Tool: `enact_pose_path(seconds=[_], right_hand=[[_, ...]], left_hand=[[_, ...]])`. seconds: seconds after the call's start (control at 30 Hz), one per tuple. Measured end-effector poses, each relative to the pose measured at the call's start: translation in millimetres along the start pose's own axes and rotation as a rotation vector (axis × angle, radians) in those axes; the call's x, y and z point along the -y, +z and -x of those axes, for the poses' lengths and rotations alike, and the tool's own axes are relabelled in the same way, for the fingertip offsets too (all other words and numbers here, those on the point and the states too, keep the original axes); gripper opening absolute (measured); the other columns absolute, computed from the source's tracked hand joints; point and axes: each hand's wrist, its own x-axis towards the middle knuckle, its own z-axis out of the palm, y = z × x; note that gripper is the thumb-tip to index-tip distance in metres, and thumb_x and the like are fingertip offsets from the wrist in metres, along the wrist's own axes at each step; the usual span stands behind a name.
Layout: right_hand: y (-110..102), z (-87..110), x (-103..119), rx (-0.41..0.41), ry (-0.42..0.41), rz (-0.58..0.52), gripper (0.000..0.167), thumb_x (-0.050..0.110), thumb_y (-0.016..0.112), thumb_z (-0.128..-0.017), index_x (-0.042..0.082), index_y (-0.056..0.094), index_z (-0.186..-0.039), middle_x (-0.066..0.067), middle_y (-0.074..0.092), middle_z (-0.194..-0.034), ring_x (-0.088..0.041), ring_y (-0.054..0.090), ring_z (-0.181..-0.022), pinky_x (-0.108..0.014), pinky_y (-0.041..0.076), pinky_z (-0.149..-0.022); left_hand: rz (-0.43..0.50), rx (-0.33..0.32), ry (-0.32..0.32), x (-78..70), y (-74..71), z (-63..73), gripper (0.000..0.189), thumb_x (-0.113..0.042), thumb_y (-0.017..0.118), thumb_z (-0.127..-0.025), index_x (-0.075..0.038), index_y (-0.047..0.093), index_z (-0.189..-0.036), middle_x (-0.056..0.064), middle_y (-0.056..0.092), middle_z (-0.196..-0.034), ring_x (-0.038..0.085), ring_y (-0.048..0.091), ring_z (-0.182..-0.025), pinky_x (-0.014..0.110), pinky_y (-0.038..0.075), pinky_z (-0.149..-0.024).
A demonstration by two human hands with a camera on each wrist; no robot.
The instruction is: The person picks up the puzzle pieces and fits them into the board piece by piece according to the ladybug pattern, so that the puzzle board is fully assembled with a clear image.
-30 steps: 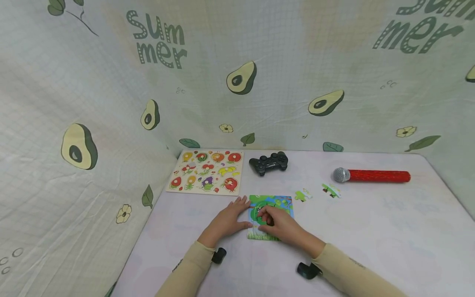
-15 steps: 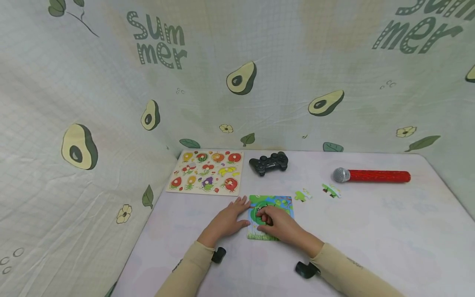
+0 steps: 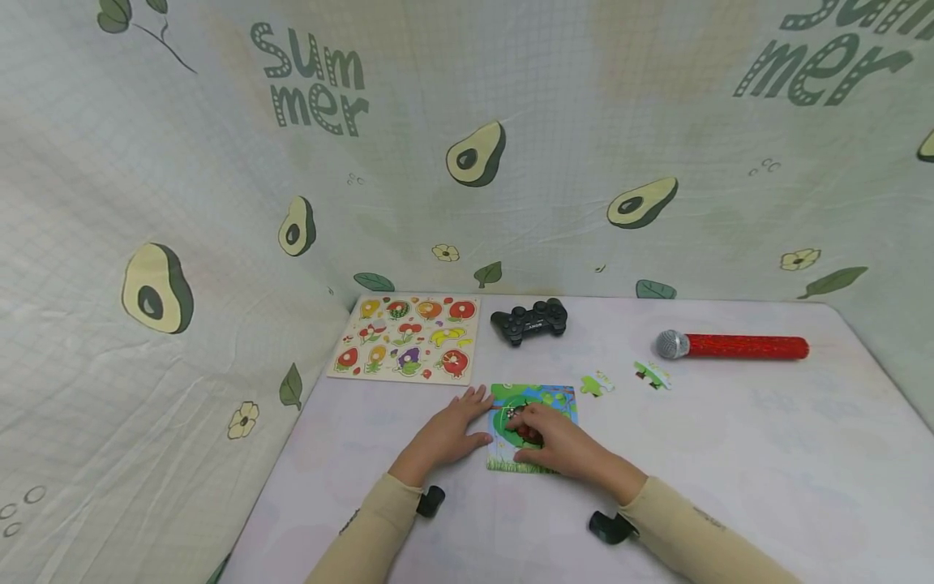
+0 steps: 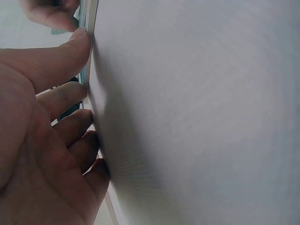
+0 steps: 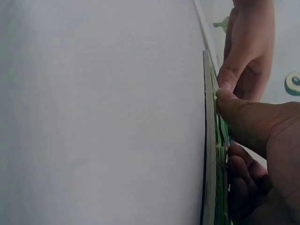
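A small jigsaw puzzle [image 3: 505,463] with a green and blue picture lies flat on the table. My left hand [image 3: 450,430] rests at its left side, fingers spread; in the left wrist view the thumb touches the board's edge. Over the middle of the picture, my right hand [image 3: 560,443] has its fingers and thumb curled around a puzzle piece at the surface, which the hand mostly hides. Green pieces [image 5: 220,161] stand slightly proud of the board in the right wrist view. Two loose puzzle pieces, one green and yellow [image 3: 597,384] and one green and white [image 3: 652,375], lie to the right.
A fruit puzzle board [image 3: 404,339] lies at the back left. Beside it is a black game controller [image 3: 529,321]. A red microphone [image 3: 732,345] lies at the back right. Printed cloth [image 3: 547,243] hangs behind and left of the table [image 3: 730,462].
My right hand has shifted slightly over the puzzle, its thumb moving a little right and toward me. My left hand stays in place, and the loose pieces have not moved.
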Motion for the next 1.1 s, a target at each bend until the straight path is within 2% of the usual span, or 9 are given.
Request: enact_pose_path(seconds=[0.23,0.37,0.6,0.8,1.1], right_hand=[[2.5,0.7,1.1,-0.031,-0.064,0.025,0.033,0.024,0.081,-0.088,0.011,0.074,-0.118,0.006,0.056,-0.095,-0.007,0.048,-0.083,-0.024,0.045,-0.072],[2.4,0.4,0.6,-0.031,-0.055,0.038,0.033,0.024,0.082,-0.088,0.013,0.074,-0.118,0.007,0.057,-0.097,-0.007,0.049,-0.083,-0.024,0.046,-0.073],[2.4,0.3,1.8,-0.011,-0.047,0.053,0.032,0.025,0.08,-0.09,0.014,0.073,-0.119,0.004,0.06,-0.108,-0.007,0.052,-0.092,-0.027,0.049,-0.08],[1.0,1.5,4.1,0.009,-0.042,0.064,0.032,0.024,0.079,-0.091,0.014,0.072,-0.121,0.005,0.057,-0.104,-0.006,0.048,-0.085,-0.024,0.046,-0.075],[-4.3,4.8,5.1,0.045,-0.044,0.043,0.033,0.023,0.074,-0.095,0.014,0.07,-0.126,0.005,0.056,-0.105,-0.007,0.049,-0.09,-0.026,0.048,-0.078]], left_hand=[[-0.01,0.003,0.009,-0.3,-0.1,-0.7,0.07,-0.038,0.07,-0.097,-0.022,0.04,-0.158,-0.002,0.026,-0.167,0.021,0.017,-0.156,0.05,0.026,-0.123],[-0.016,-0.001,0.01,0.0,0.1,-0.9,0.07,-0.039,0.069,-0.097,-0.022,0.04,-0.158,-0.002,0.026,-0.167,0.022,0.017,-0.155,0.051,0.027,-0.122],[-0.014,-0.006,0.002,-0.9,-0.1,0.6,0.069,-0.039,0.069,-0.097,-0.022,0.041,-0.158,-0.001,0.027,-0.167,0.024,0.019,-0.155,0.053,0.028,-0.121],[-0.007,0.003,-0.004,-1.5,-0.5,1.4,0.069,-0.039,0.069,-0.097,-0.022,0.041,-0.158,-0.002,0.027,-0.167,0.023,0.018,-0.155,0.052,0.027,-0.122],[-0.01,0.001,-0.002,-2.9,-1.3,1.8,0.069,-0.039,0.069,-0.097,-0.022,0.041,-0.158,-0.002,0.027,-0.167,0.023,0.018,-0.155,0.052,0.027,-0.122]])
